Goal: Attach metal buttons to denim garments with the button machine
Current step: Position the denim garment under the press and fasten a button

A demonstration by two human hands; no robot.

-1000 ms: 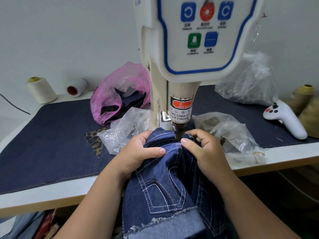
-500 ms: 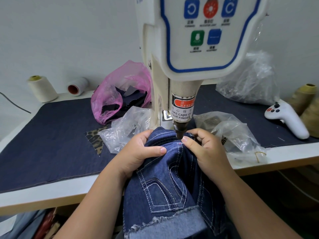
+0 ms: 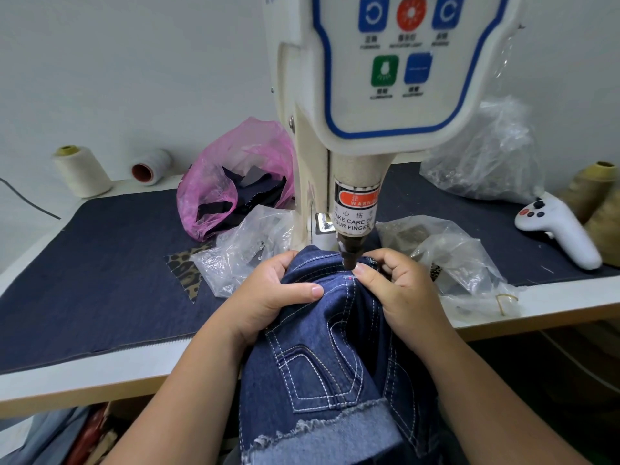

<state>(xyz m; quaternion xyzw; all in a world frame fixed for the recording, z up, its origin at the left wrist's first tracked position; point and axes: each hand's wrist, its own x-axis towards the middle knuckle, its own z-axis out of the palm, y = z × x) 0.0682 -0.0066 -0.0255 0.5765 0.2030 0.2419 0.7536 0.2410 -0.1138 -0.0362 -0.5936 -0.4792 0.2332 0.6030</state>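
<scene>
A pair of dark blue denim shorts point(image 3: 322, 357) with white stitching and a frayed hem lies over the table edge, its waistband under the button machine's punch point(image 3: 350, 255). My left hand point(image 3: 275, 297) grips the waistband on the left, thumb lying across the cloth. My right hand point(image 3: 396, 286) pinches the waistband just right of the punch tip, fingers curled. The cream button machine point(image 3: 385, 95) with blue, red and green buttons towers above. No metal button shows; the spot under the punch is hidden.
Dark cloth covers the table point(image 3: 100, 280). A pink bag of dark scraps point(image 3: 231, 182) and clear plastic bags point(image 3: 248, 250) point(image 3: 449, 256) flank the machine. A white controller point(image 3: 560, 229) lies right. Thread cones point(image 3: 82, 171) stand at the back left, more at the far right point(image 3: 593, 193).
Both hands keep their hold on the waistband under the punch; the cloth has barely shifted. The view has moved a little.
</scene>
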